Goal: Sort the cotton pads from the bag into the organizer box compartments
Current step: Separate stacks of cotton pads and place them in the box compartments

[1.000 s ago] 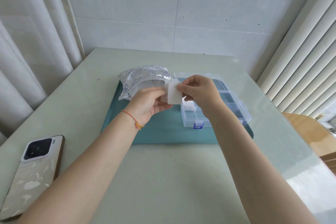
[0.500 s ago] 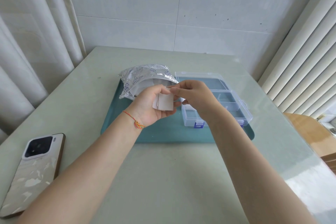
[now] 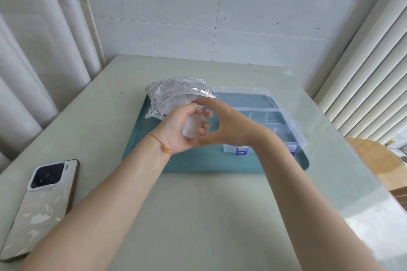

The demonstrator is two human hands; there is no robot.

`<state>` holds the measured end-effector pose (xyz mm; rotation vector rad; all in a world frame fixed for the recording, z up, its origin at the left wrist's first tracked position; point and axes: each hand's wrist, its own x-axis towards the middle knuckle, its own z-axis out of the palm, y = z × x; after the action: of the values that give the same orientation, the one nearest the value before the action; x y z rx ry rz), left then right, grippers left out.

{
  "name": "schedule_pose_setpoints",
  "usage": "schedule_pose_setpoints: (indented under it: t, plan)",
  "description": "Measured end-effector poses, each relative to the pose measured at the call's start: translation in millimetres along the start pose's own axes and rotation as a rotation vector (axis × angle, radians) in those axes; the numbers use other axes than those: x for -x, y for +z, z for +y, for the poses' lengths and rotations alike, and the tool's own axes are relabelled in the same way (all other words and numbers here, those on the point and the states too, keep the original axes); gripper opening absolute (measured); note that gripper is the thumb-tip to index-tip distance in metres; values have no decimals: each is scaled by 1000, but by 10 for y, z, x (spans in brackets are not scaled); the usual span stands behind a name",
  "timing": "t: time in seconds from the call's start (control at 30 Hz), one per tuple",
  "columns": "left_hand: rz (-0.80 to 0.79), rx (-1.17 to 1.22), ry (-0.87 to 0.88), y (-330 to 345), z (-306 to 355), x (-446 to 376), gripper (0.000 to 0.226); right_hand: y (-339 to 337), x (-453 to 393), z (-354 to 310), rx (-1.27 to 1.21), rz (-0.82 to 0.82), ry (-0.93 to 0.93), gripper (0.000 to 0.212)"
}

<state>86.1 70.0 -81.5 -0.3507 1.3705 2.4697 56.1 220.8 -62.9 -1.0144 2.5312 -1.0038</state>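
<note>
My left hand (image 3: 179, 128) grips a small stack of white cotton pads (image 3: 192, 126) above the teal tray (image 3: 198, 161). My right hand (image 3: 226, 125) is beside it, fingers relaxed and stretched toward the mouth of the shiny printed bag (image 3: 174, 92), thumb under the pads. White pads show inside the bag. The clear organizer box (image 3: 271, 120) lies open to the right, partly hidden by my right wrist; its visible compartments look bare.
A phone (image 3: 41, 204) lies face down near the table's left front edge. The pale green table (image 3: 198, 215) meets a tiled wall behind, a curtain on the left, slatted blinds on the right. A wooden seat (image 3: 372, 160) stands off the right edge.
My right hand let go of the single pad it pinched and moved toward the bag's mouth. The pads now sit gathered in my left hand, which sank slightly.
</note>
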Motion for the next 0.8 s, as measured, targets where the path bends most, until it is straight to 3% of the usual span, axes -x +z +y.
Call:
schedule_pose_setpoints:
  t: [0.07, 0.3, 0.37, 0.47, 0.63, 0.8]
  plan:
    - [-2, -33, 13, 18, -6, -9, 17, 86, -21, -11, 94, 26, -26, 81]
    - [-108, -8, -11, 40, -24, 10, 19, 135, -70, -15, 262, 150, -43, 52]
    - [-107, 11, -22, 50, -17, 30, 18, 124, -62, -29, 240, 179, -36, 55]
    - [-110, 21, -21, 44, -30, -1, 19, 82, -21, -58, 223, 127, -2, 78]
    - [-71, -78, -2, 29, -44, -13, 10, 111, -38, -81, 309, 159, 6, 50]
    - [-101, -40, 33, 49, -34, 1, 15, 113, -20, -58, 256, 176, -46, 69]
